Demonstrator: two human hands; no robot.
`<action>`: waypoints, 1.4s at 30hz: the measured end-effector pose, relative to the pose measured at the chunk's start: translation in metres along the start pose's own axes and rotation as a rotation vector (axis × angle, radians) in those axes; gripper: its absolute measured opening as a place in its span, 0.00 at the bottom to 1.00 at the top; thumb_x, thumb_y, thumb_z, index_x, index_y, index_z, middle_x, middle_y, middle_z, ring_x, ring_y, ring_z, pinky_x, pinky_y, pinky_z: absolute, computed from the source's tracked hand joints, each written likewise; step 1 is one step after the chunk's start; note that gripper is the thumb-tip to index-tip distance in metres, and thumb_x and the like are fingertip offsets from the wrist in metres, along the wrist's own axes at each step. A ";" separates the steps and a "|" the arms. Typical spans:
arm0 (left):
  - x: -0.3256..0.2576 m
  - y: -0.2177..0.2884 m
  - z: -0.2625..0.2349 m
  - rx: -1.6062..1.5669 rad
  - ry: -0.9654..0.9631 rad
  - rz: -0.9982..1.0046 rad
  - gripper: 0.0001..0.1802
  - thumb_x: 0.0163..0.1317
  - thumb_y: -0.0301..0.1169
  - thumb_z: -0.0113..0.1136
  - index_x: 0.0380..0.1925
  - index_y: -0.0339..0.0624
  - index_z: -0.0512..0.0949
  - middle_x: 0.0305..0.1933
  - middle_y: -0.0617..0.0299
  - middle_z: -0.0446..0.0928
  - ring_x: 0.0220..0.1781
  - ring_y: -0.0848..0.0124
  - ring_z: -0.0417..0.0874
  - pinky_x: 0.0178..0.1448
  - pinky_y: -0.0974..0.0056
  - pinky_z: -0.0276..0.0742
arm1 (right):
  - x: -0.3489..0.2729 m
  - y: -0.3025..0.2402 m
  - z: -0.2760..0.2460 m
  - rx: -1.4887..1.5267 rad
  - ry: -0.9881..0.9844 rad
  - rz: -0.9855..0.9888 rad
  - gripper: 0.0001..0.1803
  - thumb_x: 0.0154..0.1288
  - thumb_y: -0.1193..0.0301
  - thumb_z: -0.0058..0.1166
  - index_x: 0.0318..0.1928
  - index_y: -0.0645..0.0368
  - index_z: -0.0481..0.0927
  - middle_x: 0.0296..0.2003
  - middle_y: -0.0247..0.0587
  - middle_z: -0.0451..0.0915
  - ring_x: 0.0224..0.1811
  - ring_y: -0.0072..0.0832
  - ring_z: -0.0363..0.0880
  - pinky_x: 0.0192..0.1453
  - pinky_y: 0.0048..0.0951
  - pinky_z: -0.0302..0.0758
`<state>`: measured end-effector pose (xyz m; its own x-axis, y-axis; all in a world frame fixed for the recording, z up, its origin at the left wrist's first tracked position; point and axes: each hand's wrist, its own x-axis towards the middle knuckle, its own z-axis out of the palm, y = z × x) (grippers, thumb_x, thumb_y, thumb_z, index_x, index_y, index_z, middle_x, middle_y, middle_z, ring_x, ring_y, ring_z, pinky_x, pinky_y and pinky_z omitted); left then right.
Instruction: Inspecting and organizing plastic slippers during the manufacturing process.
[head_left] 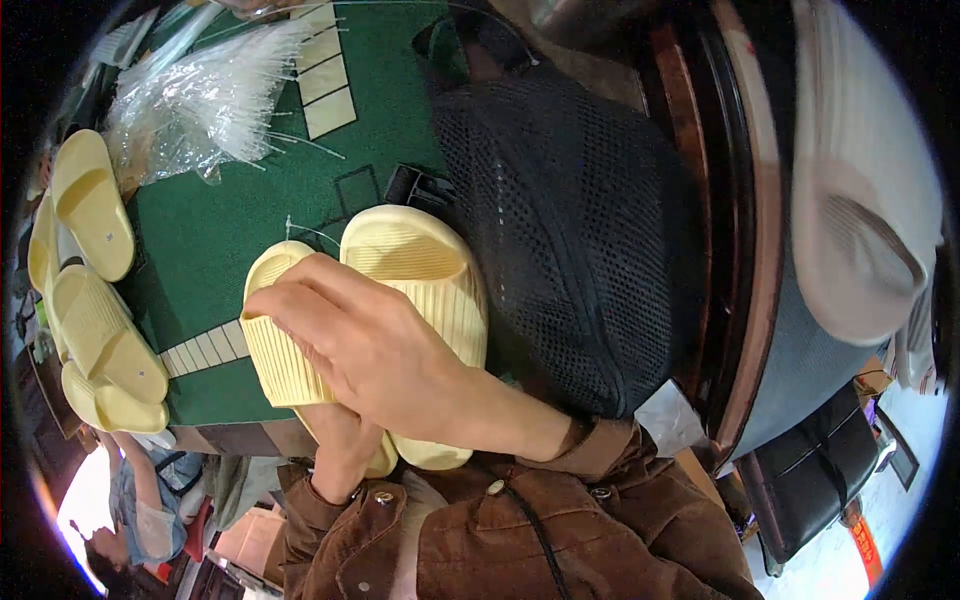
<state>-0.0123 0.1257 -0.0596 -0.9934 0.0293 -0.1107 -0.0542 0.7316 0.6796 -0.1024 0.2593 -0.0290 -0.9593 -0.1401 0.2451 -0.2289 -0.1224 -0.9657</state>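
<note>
Nearest to me, my brown corduroy jacket [500, 530] fills the lower edge, both sleeves rising toward the table. My left hand [345, 440] comes up from beneath and grips the heel ends of a pair of pale yellow slide sandals [420, 270], mostly hidden under my other arm. My right hand [370, 340] lies across the top of the pair, fingers [285, 300] spread over the ribbed strap of the left sandal, so both hands are clamped on the same pair, one above the other. The two sandals lie side by side, touching, toes pointing away from me, at the near edge of the green table [230, 220].

Just right of the sandals, a black mesh bag [570, 230] rests on the table, touching the right sandal's side. To the left, along the table's edge, more yellow sandals [95, 300] lie stacked and overlapping. Farther off, near the top left, a bundle of clear thin plastic ties [210, 95] sits on the green surface. At the far right, a pale cap [860, 200] hangs beyond the dark wooden rail [740, 200].
</note>
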 end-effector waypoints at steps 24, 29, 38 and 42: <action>0.096 0.065 -0.058 -0.178 -0.060 0.227 0.16 0.58 0.16 0.50 0.48 0.28 0.74 0.44 0.49 0.78 0.39 0.69 0.79 0.41 0.70 0.75 | 0.009 -0.004 -0.019 0.293 0.192 0.238 0.06 0.61 0.82 0.53 0.39 0.64 0.79 0.34 0.38 0.82 0.36 0.20 0.81 0.40 0.21 0.77; 0.088 0.056 -0.045 -0.474 0.053 0.038 0.17 0.60 0.16 0.52 0.50 0.27 0.69 0.46 0.51 0.75 0.44 0.71 0.78 0.48 0.70 0.74 | 0.010 0.005 -0.016 0.139 0.212 0.104 0.06 0.57 0.81 0.57 0.36 0.62 0.79 0.31 0.40 0.80 0.32 0.35 0.79 0.37 0.30 0.74; 0.085 0.035 -0.046 -0.493 0.117 0.198 0.11 0.58 0.14 0.54 0.41 0.31 0.70 0.37 0.52 0.74 0.39 0.70 0.75 0.43 0.70 0.71 | 0.011 0.001 -0.019 0.120 0.166 0.071 0.13 0.55 0.87 0.54 0.40 0.63 0.83 0.38 0.45 0.80 0.38 0.31 0.80 0.42 0.27 0.76; 0.086 0.039 -0.041 -0.469 0.148 0.117 0.06 0.57 0.14 0.53 0.35 0.31 0.74 0.33 0.55 0.75 0.34 0.70 0.74 0.39 0.70 0.70 | 0.015 -0.002 -0.021 0.086 0.158 0.041 0.14 0.55 0.88 0.52 0.41 0.63 0.82 0.40 0.47 0.78 0.37 0.31 0.80 0.42 0.26 0.76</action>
<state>-0.1044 0.1291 -0.0126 -0.9974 -0.0291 0.0667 0.0527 0.3430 0.9378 -0.1194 0.2786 -0.0254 -0.9831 0.0085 0.1828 -0.1806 -0.2045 -0.9620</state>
